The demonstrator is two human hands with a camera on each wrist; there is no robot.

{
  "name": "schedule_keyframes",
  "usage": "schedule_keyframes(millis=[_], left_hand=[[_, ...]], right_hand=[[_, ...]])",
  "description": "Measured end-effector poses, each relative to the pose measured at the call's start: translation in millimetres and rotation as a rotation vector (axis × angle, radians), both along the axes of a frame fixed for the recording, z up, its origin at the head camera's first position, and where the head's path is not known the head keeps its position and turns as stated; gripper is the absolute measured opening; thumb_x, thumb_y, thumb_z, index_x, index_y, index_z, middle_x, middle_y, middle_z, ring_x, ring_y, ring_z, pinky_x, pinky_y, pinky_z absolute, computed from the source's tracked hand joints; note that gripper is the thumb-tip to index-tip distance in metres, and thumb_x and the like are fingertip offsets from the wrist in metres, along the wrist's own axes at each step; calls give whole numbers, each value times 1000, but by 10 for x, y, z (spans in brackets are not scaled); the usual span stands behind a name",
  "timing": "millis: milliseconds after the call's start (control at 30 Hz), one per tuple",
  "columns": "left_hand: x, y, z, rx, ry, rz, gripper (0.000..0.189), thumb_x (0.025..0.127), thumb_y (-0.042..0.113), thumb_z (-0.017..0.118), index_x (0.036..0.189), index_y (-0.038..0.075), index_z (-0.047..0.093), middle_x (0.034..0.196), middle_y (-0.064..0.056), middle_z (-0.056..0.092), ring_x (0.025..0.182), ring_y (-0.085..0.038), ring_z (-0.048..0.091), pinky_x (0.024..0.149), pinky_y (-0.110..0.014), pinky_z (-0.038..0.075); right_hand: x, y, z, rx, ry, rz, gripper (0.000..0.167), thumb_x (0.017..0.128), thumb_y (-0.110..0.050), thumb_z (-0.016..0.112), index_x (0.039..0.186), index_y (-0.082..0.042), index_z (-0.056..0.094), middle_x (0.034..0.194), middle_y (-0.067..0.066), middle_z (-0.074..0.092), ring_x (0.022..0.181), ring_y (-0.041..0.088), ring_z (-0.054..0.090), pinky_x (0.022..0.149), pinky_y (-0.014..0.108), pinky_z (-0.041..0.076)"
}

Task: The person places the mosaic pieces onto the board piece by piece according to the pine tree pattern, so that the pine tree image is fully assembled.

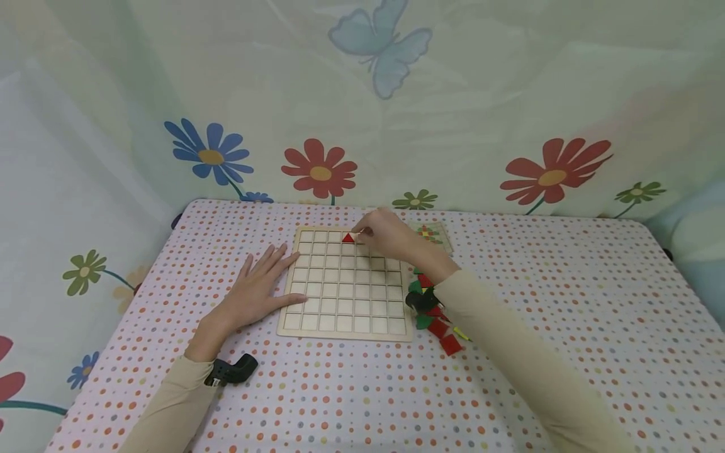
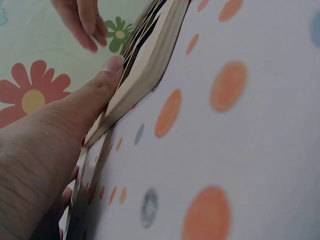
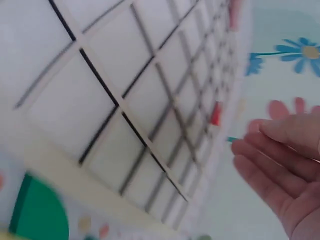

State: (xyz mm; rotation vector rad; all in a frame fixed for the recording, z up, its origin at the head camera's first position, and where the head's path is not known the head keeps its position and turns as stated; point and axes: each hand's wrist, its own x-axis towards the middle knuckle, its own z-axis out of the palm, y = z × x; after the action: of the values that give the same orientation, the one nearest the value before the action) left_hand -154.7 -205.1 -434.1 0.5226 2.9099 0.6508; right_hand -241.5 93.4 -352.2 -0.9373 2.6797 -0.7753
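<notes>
A wooden grid board [image 1: 345,336] with square cells lies on the table. One red triangle [image 1: 348,238] sits in a cell of its far row. Along the board's left edge my left hand [image 1: 252,292] is spread, the thumb over the rim and the fingertips at the frame. In the left wrist view that thumb [image 2: 92,85] rests against the board's side. Over the far edge, just right of the triangle, is my right hand [image 1: 385,233]. The right wrist view shows loosely bent fingers [image 3: 267,167] with nothing between them, apart from the red piece [image 3: 216,114].
A heap of red, green and yellow pieces [image 1: 450,344] lies to the right of the board, partly under the right forearm. Behind it is a small pattern card [image 1: 444,236]. A flowered cloth [image 1: 453,126] hangs behind the dotted table [image 1: 566,302].
</notes>
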Motion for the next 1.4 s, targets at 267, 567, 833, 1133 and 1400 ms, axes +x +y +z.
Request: schedule_keyframes(millis=[267,567,833,1133,1400], left_hand=[[11,-63,-39,-26,-22,15,97,92,66,68,167,18,29,175,-11,13,162,-34,3,127,-61,-6],[37,-87,-81,-8,-8,18,95,94,65,66,167,17,30,175,-13,14,161,-37,5,126,-64,-5],[26,-73,-71,-11,7,15,93,94,64,66,167,17,30,175,-13,14,161,-38,5,126,-64,-4],[31,-25,-53,-13,-2,11,92,95,64,65,167,17,29,175,-13,14,161,-38,5,126,-64,-4],[15,16,-29,1,6,5,93,94,63,67,167,17,30,175,-13,14,161,-38,5,126,-64,-4]], right_hand=[[410,418,184,61,12,93,14,97,0,72,108,1,80,107,13,78,96,24,73,85,36,62],[691,893,58,203,3,21,10,91,-2,80,101,-2,81,99,6,76,84,15,67,72,29,60],[717,1186,-149,164,-91,-120,22,88,-2,83,108,3,77,98,7,72,86,20,68,75,34,62],[727,1197,-258,140,-73,-179,22,85,-4,87,103,4,78,92,7,70,80,19,61,72,31,58],[717,1172,-195,157,-140,-257,20,86,-6,87,100,3,75,92,9,72,80,21,64,75,34,60]])
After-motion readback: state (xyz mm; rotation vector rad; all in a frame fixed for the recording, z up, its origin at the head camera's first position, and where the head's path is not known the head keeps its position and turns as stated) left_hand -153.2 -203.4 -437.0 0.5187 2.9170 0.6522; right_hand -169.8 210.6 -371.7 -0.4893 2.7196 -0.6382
